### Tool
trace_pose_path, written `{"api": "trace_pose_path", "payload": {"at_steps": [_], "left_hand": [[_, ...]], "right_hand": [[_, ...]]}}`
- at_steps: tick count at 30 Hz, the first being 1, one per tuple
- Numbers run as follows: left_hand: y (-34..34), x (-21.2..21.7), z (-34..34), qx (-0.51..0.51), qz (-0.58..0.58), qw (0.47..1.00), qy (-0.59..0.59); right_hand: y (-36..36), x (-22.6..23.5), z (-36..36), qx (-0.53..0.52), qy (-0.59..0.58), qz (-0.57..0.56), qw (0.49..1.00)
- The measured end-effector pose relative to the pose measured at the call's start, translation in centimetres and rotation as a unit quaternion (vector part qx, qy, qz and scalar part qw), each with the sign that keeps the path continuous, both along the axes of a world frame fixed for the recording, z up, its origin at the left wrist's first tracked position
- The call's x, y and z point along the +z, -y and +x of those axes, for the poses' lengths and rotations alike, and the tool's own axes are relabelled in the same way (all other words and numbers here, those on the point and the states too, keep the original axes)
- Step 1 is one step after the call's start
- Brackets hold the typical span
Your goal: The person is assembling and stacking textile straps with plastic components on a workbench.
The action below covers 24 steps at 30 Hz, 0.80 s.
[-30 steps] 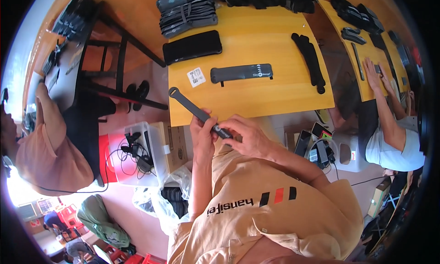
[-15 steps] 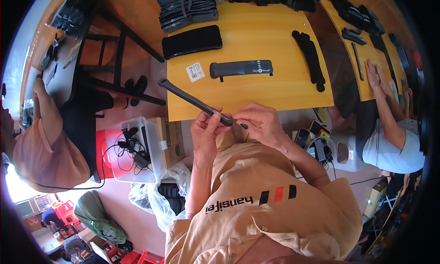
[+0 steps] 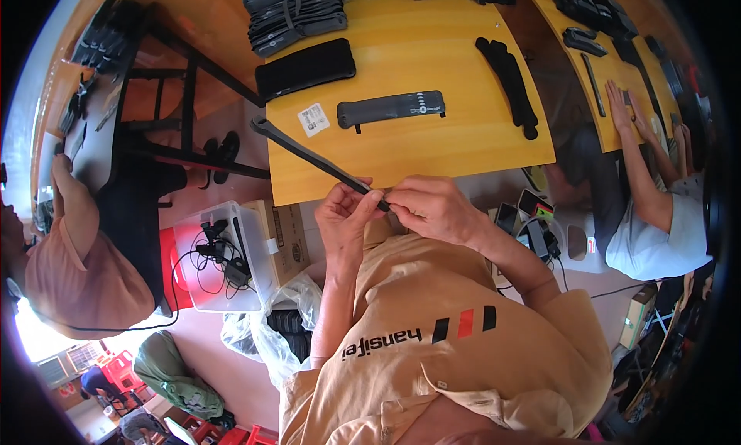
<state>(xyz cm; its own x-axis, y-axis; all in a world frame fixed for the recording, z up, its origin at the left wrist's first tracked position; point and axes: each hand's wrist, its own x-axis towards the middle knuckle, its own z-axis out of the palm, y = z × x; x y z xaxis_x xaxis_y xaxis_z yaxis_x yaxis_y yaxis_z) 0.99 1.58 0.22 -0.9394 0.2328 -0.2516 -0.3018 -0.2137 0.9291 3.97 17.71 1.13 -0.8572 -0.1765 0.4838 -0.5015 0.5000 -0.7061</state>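
Pinching a long, flat, dark-grey strip (image 3: 312, 159) by one end, left hand (image 3: 345, 213) and right hand (image 3: 434, 206) meet — likely steadying it — at the yellow wooden tabletop's (image 3: 421, 55) near edge, its free end slanting past the left edge.

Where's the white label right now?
Head view, left of centre: the label lies on the left of the yellow table, just below the black pouch and left of the grey piece.
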Motion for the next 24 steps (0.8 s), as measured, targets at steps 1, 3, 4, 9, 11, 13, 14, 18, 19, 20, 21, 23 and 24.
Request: {"api": "trace_pose_path", "payload": {"at_steps": [1,3,4,9,11,13,14,18,19,20,21,23,24], "left_hand": [[0.0,0.0,0.0,0.003,-0.007,1.0,-0.01],[-0.1,0.0,0.0,0.006,-0.014,1.0,-0.02],[-0.1,0.1,-0.1,0.005,-0.022,1.0,-0.019],[-0.7,0.4,-0.3,0.003,-0.032,0.999,-0.032],[-0.8,0.6,-0.3,0.0,-0.013,1.0,-0.018],[-1.0,0.3,-0.2,0.009,-0.005,1.0,-0.015],[-1.1,0.2,-0.3,0.019,0.001,1.0,-0.013],[-1.0,0.4,-0.3,0.018,-0.014,0.999,-0.024],[-1.0,0.5,-0.3,0.01,-0.014,1.0,-0.024],[-0.9,0.5,-0.3,0.001,-0.015,1.0,-0.025],[-0.9,0.4,-0.3,0.0,-0.016,1.0,-0.024],[-1.0,0.2,-0.2,-0.009,-0.022,0.999,-0.047],[-0.9,0.2,-0.2,-0.012,-0.021,0.999,-0.047]], "right_hand": [[0.0,0.2,0.0,-0.001,-0.015,0.019,1.0],[0.1,0.1,0.1,-0.006,-0.008,0.032,0.999],[0.1,0.0,0.2,-0.011,-0.002,0.046,0.999],[0.1,-0.4,0.0,-0.047,0.108,-0.055,0.992],[0.0,-0.7,-0.2,-0.057,0.152,-0.11,0.981],[-0.1,-0.8,-0.3,-0.046,0.215,-0.191,0.957],[-0.1,-0.7,-0.2,-0.046,0.215,-0.19,0.957],[0.1,-0.1,0.3,-0.061,0.056,-0.025,0.996],[0.1,-0.1,0.4,-0.066,0.027,0.01,0.997],[0.2,0.0,0.4,-0.066,0.027,0.01,0.997],[0.3,0.0,0.4,-0.071,0.013,0.018,0.997],[0.4,0.1,0.5,-0.08,-0.001,0.027,0.996],[0.4,0.0,0.6,-0.079,0.001,0.025,0.997]]}}
